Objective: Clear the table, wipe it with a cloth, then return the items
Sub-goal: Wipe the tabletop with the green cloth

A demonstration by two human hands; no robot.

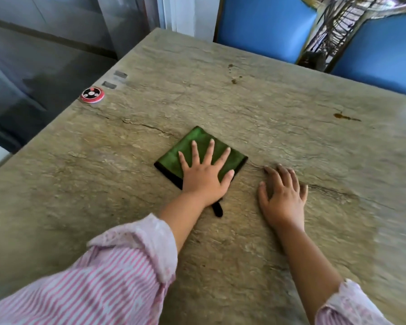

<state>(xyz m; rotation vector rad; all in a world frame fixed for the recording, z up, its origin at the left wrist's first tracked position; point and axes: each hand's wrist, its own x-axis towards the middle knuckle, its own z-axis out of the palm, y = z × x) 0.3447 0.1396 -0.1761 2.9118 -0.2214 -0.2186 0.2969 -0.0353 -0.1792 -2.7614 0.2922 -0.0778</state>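
A square, folded green microfibre cloth with black edging [174, 158] lies near the middle of a weathered, stone-look beige worktop [267, 102]. The person's left hand [203, 177] lies flat on top of the cloth, fingers straight and spread, gripping nothing. The right hand [283, 195] rests on the bare worktop just right of the cloth, fingers relaxed and holding nothing. A black loop tag [218, 209] pokes out from the cloth's near corner. Far left of the cloth sits a round red-and-black call button [92, 95], its markings too small to read. Beyond the cloth are brown stains [233, 81] and blue padded chairs [265, 24].
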